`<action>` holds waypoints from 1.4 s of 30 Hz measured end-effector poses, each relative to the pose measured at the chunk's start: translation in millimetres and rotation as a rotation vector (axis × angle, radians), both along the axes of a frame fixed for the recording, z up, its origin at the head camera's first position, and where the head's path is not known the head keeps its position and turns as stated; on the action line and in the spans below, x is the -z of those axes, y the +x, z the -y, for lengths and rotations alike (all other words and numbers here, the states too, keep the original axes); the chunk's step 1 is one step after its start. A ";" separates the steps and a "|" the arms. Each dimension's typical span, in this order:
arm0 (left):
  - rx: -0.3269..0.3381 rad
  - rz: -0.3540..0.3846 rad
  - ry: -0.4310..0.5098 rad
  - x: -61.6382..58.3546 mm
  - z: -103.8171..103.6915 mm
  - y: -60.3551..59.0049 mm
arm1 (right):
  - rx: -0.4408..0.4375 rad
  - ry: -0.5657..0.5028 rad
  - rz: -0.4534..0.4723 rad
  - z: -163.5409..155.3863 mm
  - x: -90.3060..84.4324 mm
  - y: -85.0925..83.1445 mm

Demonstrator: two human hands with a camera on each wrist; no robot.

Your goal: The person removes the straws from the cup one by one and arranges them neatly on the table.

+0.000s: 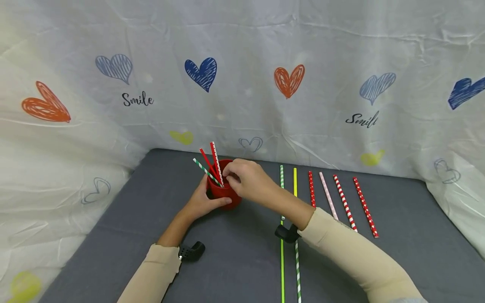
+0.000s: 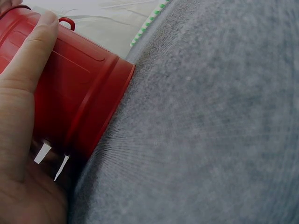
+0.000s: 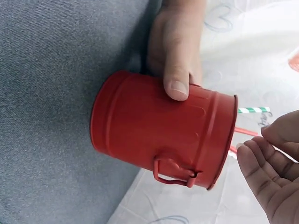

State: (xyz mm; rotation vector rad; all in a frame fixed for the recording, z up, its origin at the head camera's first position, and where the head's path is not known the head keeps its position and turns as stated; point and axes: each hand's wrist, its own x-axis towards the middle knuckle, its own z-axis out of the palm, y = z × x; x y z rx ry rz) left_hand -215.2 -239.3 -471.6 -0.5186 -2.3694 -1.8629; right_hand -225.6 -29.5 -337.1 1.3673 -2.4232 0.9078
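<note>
A small red metal bucket stands upright on the grey table, a little left of centre. My left hand grips its left side, the thumb lying across the front, as the right wrist view also shows. Several paper straws lean leftward out of the bucket: a green-and-white striped straw, a red straw and a white straw with red marks. My right hand hovers at the rim beside them. Its fingers are loosely bent, with thumb and fingertips apart in the right wrist view and no straw between them.
To the right lie several straws in rows: a yellow straw, a pink straw, a red-and-white striped straw and a red dotted straw. Nearer is a lime straw. A white curtain hangs behind the table.
</note>
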 end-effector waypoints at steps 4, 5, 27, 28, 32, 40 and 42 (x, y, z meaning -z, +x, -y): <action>0.002 0.007 0.009 -0.7 -0.9 0.4 | 0.011 0.041 0.029 7.7 1.3 -2.6; 0.004 0.007 0.012 -1.0 -0.8 0.5 | 0.014 0.051 0.036 9.6 1.8 -3.4; 0.021 -0.019 0.009 1.2 -0.2 -1.3 | 0.052 0.341 0.237 41.6 10.1 -29.4; 0.016 -0.019 0.000 1.4 0.0 -1.1 | 0.054 0.350 0.234 42.1 9.9 -29.7; 0.004 0.003 -0.021 0.4 0.7 0.6 | 0.059 0.380 0.243 44.7 8.8 -30.7; 0.000 0.004 -0.024 -1.4 1.7 2.3 | 0.048 0.425 0.241 47.8 6.5 -32.5; 0.005 -0.001 -0.020 -2.2 1.2 1.8 | 0.048 0.429 0.251 46.9 6.0 -33.3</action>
